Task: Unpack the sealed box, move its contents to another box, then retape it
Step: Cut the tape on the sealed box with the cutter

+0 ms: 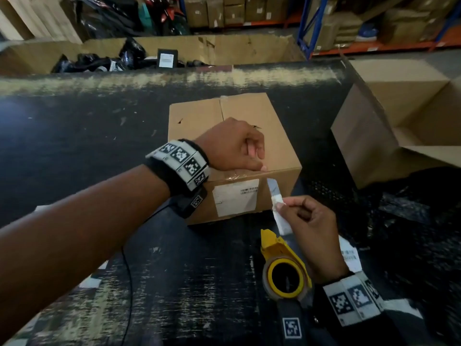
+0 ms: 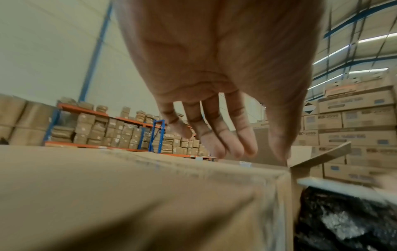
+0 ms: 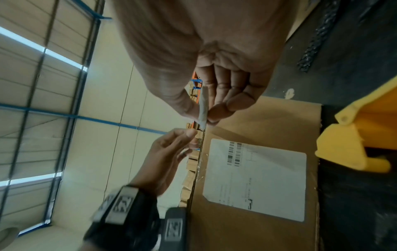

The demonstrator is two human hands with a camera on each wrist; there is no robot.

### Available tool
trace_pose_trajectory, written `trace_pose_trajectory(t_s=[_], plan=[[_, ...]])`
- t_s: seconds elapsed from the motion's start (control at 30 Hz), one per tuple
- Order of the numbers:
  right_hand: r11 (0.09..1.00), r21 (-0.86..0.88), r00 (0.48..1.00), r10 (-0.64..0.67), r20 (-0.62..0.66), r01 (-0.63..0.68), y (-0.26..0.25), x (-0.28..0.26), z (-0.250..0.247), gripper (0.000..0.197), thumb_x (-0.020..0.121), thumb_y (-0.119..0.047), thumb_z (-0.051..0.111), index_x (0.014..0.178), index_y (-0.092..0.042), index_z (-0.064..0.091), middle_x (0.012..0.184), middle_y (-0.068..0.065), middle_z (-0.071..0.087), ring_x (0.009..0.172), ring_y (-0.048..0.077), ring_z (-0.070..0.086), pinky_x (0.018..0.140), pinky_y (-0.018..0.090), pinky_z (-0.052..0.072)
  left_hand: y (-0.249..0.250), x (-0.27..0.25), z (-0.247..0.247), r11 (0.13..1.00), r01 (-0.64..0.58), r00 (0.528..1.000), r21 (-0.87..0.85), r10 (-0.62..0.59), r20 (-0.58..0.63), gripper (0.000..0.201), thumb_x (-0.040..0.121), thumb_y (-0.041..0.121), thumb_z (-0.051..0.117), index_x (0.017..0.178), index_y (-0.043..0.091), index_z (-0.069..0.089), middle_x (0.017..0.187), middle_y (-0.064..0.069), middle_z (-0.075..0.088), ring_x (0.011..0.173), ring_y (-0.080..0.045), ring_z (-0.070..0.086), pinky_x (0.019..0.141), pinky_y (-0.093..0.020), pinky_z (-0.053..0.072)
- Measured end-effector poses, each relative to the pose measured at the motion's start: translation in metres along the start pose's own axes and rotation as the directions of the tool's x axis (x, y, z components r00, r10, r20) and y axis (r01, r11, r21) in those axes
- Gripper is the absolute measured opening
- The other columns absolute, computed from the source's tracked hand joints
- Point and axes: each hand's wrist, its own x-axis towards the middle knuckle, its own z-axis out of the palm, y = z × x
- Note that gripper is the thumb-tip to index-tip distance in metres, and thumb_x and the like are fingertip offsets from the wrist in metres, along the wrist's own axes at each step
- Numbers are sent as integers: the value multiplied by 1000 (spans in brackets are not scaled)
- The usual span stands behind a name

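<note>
A sealed brown cardboard box (image 1: 199,116) with a white label (image 1: 237,199) on its near side stands on the black table (image 1: 74,136). My left hand (image 1: 257,158) rests on the box top (image 2: 128,195) by the near edge, fingers loose and thumb tip at the edge, holding nothing. Just in front of the box's near right corner, my right hand (image 1: 284,207) pinches a small cutter blade (image 1: 274,193) wrapped in white between thumb and fingers (image 3: 217,110). The blade (image 3: 203,105) points up at the box's top edge. A yellow tape dispenser (image 1: 284,265) lies on the table by my right wrist.
An open, empty-looking cardboard box (image 1: 369,136) stands at the table's right end. Behind the table is a big cardboard bin (image 1: 224,48) holding black bags. Black plastic (image 1: 411,216) lies to the right. A thin black cable (image 1: 128,270) crosses the near table. Racks of cartons (image 2: 120,130) fill the background.
</note>
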Motion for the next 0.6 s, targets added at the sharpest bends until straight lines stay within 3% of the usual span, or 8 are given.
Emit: trace_pose_trajectory(t_s=[0.2,0.3,0.43,0.6], plan=[[998,46,999,45,-2,-45,-1,-4,8,10,86,-17,78,90,-11,72,83,12,74,85,28,72,78,41,60,16,34,-5,989,-10,984,145,-16,176,25,71,47,87,79,26,77,73,17,74,70,4,67,81,-32,57],[995,84,999,52,-6,-51,-2,-5,15,12,85,-17,79,91,-10,71,82,14,74,83,27,73,77,40,59,24,38,-6,974,-41,979,221,-5,202,17,73,39,85,78,24,79,70,17,72,71,0,67,81,-33,57],[992,108,998,63,-10,-62,-4,-4,22,13,85,-18,79,91,-9,71,80,14,74,75,17,69,75,35,57,34,41,-9,952,-61,969,300,-15,246,12,74,35,82,78,24,81,72,14,74,72,-5,67,76,-36,59],[991,100,996,92,-5,-91,-3,-2,31,14,85,-22,80,91,-14,72,78,9,76,83,27,73,77,44,59,41,45,-7,923,-68,965,380,-35,258,15,73,38,81,81,24,80,78,11,74,75,-9,66,64,-30,52]])
